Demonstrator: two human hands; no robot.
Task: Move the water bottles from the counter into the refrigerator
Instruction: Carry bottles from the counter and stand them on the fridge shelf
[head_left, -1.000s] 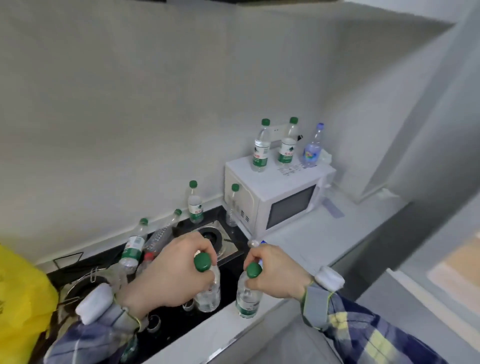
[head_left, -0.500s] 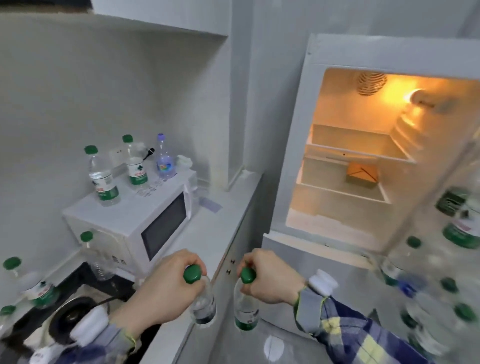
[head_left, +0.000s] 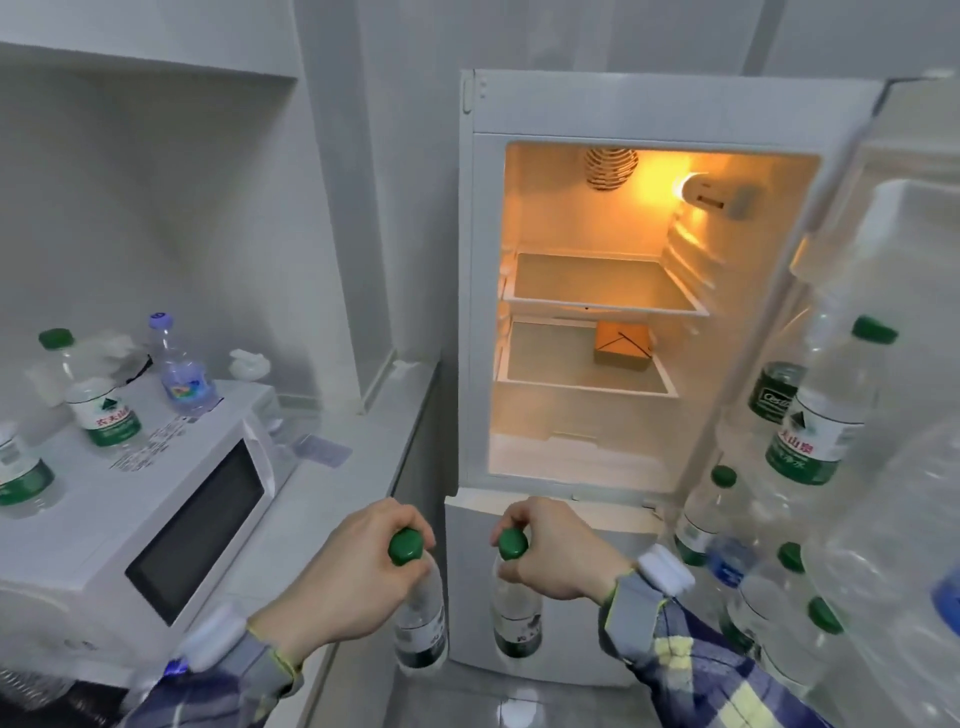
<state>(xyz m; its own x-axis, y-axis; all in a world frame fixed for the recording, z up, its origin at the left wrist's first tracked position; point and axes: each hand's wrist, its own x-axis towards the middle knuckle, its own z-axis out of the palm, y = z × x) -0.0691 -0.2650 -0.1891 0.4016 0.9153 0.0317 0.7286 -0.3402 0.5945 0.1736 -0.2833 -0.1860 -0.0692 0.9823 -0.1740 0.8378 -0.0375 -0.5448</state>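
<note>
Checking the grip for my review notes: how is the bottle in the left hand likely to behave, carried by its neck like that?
The bottle hangs upright from the left hand, so it may swing. It looks mostly empty, so probably light. Its thin clear plastic would likely dent if squeezed.

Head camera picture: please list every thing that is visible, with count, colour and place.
Clear plastic water bottles with green caps, held: two, one in each hand, before the fridge.
Clear bottles on the white microwave oven: three, two green-labelled, one purple-capped.
Bottles in the fridge door racks: several, mostly green-capped, at right.
White refrigerator: one, open, lit orange inside.
Brown cardboard box: one, on the lower shelf.
Grey counter: one, left of the fridge.
Left hand: grips one bottle's neck.
Right hand: grips the other bottle.
</note>
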